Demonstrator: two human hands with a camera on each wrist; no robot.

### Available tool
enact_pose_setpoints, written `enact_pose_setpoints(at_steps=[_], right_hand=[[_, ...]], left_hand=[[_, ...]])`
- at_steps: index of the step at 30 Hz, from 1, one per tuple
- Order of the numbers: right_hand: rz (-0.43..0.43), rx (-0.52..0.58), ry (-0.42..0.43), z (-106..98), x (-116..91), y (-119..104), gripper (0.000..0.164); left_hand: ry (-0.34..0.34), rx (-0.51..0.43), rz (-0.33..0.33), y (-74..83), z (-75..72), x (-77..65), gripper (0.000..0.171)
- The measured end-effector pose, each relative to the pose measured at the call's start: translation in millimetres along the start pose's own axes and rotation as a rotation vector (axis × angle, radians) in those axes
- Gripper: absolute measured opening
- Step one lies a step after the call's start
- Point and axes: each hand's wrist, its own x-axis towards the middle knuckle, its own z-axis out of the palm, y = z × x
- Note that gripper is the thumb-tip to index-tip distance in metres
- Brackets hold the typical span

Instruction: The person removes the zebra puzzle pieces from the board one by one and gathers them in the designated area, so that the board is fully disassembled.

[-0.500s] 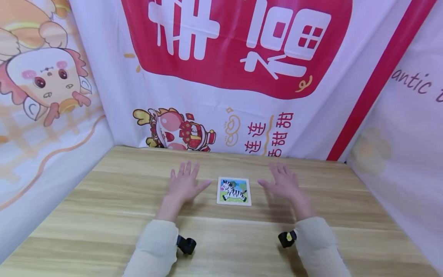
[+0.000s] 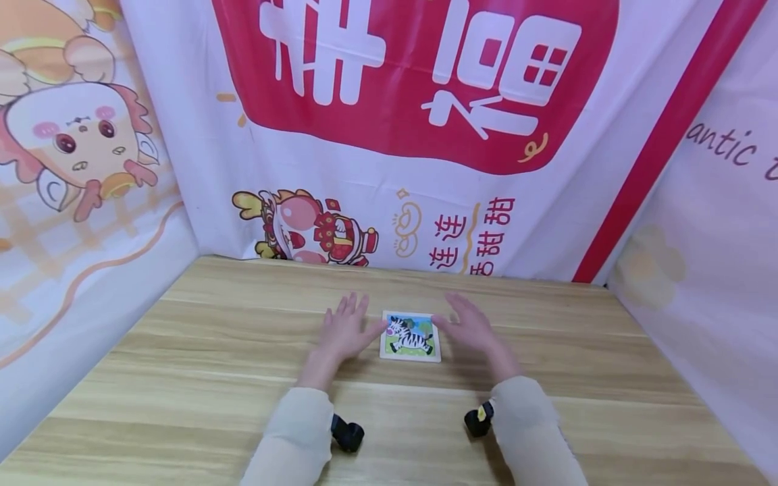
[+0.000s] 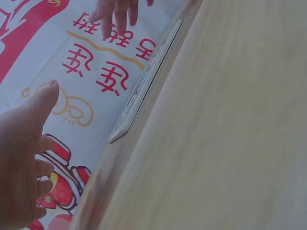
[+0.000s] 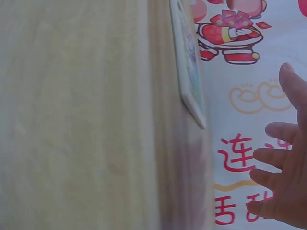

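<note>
A zebra picture card lies flat and face up on a wood-grain desk, between a person's two reaching hands, as seen from where I stand in the room. The left hand hangs just beside the card's left edge, its fingers spread and its thumb pointing inward; the right hand hangs just beside the opposite edge, its thumb angled toward the card's far right corner. Both hands are unclenched and hold nothing. From above, the thumb tips line up with the card's edges, yet the wrist views show them raised above the desk and apart from the card. The running zebra's head points toward the left hand, its hindquarters toward the right. The card, thin and pale-rimmed, sits nearer to the backdrop than to the person. Light sleeves cover the forearms, and a small black device juts inward from each wrist. The backdrop hangs behind the desk with big white characters on red and a cartoon figure near its lower edge, while printed cloths hang at either side
</note>
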Motion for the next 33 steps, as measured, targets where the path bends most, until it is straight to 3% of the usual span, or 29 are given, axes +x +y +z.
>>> enact_pose_setpoints(at_steps=[7, 15, 19, 24, 33], right_hand=[[0.002, 0.175, -0.018, 17.5, 6.6, 10.5, 0.066], [0.048, 0.28, -0.033, 33.6, 9.8, 19.6, 0.063], [0.05, 0.273, -0.017, 40.1, 11.8, 21.7, 0.06], [0.055, 0.215, 0.007, 45.6, 14.5, 24.7, 0.055], [0.003, 0.074, 0.085, 51.0, 16.8, 26.5, 0.045]], left_hand=[[0.004, -0.063, 0.018, 4.7, 16.8, 3.8, 0.081], [0.008, -0.028, 0.068, 5.8, 31.3, 6.1, 0.071], [-0.015, -0.002, 0.105, 6.1, 40.1, 5.1, 0.07], [-0.031, 0.036, 0.198, 10.3, 48.9, 2.1, 0.069], [-0.011, 0.075, 0.303, 9.6, 57.2, 0.9, 0.06]])
